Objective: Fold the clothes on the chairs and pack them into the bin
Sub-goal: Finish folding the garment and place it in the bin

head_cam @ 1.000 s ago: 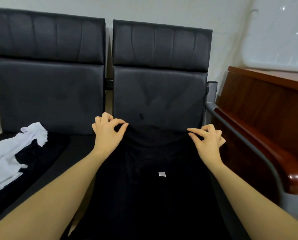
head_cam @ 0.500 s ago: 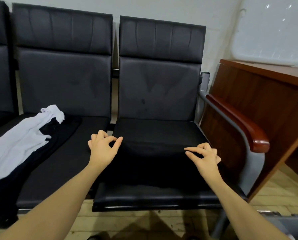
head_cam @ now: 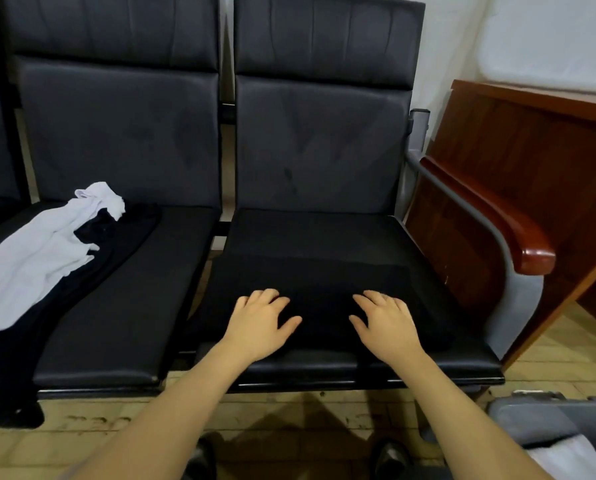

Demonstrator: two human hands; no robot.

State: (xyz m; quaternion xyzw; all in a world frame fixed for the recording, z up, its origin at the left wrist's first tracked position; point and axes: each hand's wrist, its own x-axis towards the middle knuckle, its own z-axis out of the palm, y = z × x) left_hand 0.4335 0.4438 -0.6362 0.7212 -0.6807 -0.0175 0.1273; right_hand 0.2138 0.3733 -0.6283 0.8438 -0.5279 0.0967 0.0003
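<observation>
A row of black padded chairs (head_cam: pixel 123 133) fills most of the view, their backs against a pale wall. The right chair (head_cam: pixel 324 140) has a grey armrest capped in glossy red-brown wood (head_cam: pixel 518 230) on its right side. Beyond that armrest stands a red-brown wooden table (head_cam: pixel 531 150), with something pale and blurred lying on its top at the far right corner. The floor (head_cam: pixel 289 420) under the seats is yellowish tile.

On the seat of the right chair lies a black garment (head_cam: pixel 317 282), folded into a flat wide rectangle that covers the front half of the seat and reaches from the left edge almost to the right edge. On the seat of the left chair, along its left edge, a second black garment (head_cam: pixel 123 244) lies loose and hangs over the front edge toward the floor, and a white garment (head_cam: pixel 40 258) lies crumpled partly on top of it.

At the bottom right corner a grey bin (head_cam: pixel 545 420) shows in part on the floor, with something white inside it.

The left hand (head_cam: pixel 260 323) rests palm down on the folded black garment near the front edge of the seat, fingers spread and straight. The right hand (head_cam: pixel 384 323) lies just beside it in the same way, flat and spread, holding nothing.
</observation>
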